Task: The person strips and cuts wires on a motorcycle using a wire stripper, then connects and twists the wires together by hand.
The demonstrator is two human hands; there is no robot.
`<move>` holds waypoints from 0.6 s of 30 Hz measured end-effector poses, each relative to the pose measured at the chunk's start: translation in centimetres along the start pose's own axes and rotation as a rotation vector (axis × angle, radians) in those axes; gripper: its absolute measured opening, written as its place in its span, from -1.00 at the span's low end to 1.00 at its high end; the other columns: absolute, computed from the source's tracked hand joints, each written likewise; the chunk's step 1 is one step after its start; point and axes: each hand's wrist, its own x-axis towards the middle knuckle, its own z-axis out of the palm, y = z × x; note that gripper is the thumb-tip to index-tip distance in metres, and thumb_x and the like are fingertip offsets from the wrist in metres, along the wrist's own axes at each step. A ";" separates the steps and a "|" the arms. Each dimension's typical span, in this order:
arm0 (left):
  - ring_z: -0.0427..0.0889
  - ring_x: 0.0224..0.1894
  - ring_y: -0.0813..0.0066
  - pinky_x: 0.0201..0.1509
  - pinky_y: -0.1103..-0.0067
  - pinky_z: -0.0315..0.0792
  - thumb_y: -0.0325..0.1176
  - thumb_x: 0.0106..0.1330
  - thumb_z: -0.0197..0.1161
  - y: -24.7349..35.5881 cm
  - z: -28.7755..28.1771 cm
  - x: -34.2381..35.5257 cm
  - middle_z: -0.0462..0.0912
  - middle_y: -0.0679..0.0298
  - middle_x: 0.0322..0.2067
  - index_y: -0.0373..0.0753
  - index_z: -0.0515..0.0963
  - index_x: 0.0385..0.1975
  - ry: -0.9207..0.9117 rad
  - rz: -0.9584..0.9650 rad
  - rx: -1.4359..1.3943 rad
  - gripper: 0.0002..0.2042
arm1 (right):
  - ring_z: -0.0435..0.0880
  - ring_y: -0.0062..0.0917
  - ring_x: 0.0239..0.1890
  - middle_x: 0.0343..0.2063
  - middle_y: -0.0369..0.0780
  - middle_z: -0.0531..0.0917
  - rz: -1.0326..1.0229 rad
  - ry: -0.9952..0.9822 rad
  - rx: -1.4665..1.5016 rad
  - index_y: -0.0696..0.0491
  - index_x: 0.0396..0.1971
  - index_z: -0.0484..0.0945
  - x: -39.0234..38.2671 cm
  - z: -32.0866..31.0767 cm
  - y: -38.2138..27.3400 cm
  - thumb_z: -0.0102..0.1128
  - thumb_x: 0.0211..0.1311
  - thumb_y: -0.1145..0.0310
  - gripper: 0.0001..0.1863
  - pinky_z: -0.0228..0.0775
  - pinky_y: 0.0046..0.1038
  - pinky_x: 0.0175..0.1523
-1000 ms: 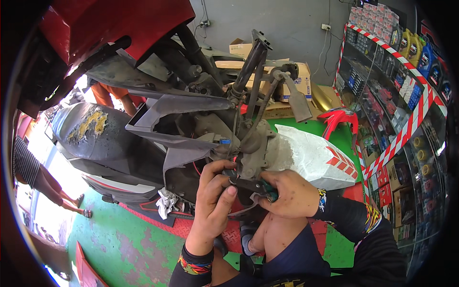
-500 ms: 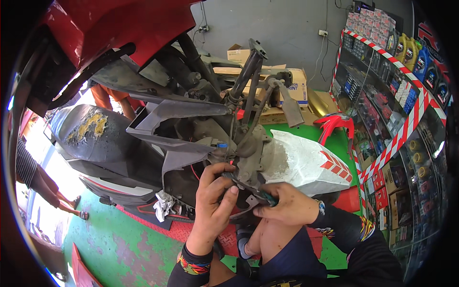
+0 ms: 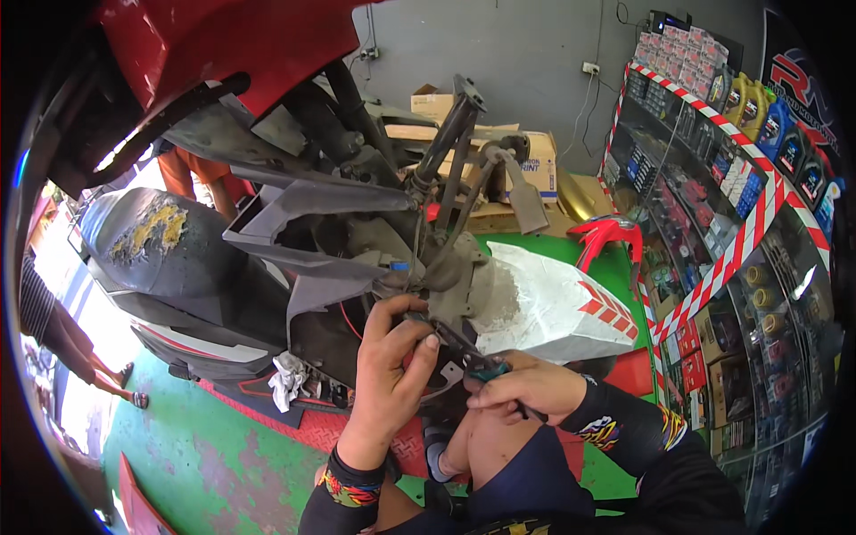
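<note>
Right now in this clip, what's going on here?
Someone is working with both bare hands over a partly stripped scooter. The right hand grips a teal-and-black tool. The left hand has its fingers curled near the tool's far end; what they pinch is too dark to make out. Just beyond the hands is a white front fender with red markings. A crumpled white cloth lies to their left.

Left hand [image 3: 390,370] curled, right hand [image 3: 539,388] holding teal-handled tool [image 3: 489,366]; stripped-down motorbike [image 3: 325,290]
</note>
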 end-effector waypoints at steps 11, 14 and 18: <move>0.57 0.02 0.08 0.12 0.39 0.43 -0.50 0.29 0.25 0.0 -0.2 0.0 0.54 -0.01 0.02 -0.42 0.61 -0.27 -0.023 -0.018 0.033 -0.88 | 0.55 -0.55 -0.44 -0.52 -0.38 0.55 -0.069 0.140 -0.112 0.14 -0.41 0.48 0.1 0.4 0.1 0.42 0.16 0.26 -0.69 0.39 -0.42 -0.33; 0.57 0.02 0.09 0.12 0.39 0.43 -0.50 0.30 0.25 0.1 0.0 -0.2 0.54 -0.01 0.03 -0.42 0.61 -0.26 -0.032 -0.019 0.031 -0.88 | 0.45 -0.69 -0.47 -0.53 -0.42 0.50 -0.342 0.524 -0.693 0.08 -0.39 0.50 -0.1 0.4 -0.1 0.42 0.18 0.28 -0.74 0.28 -0.53 -0.39; 0.57 0.02 0.08 0.12 0.39 0.43 -0.49 0.31 0.25 0.2 0.0 0.1 0.53 -0.01 0.03 -0.42 0.62 -0.26 -0.029 -0.046 0.012 -0.88 | 0.40 -0.72 -0.55 -0.60 -0.44 0.44 -0.468 0.350 -0.561 0.05 -0.36 0.53 0.6 -0.2 -0.1 0.45 0.13 0.24 -0.72 0.26 -0.54 -0.45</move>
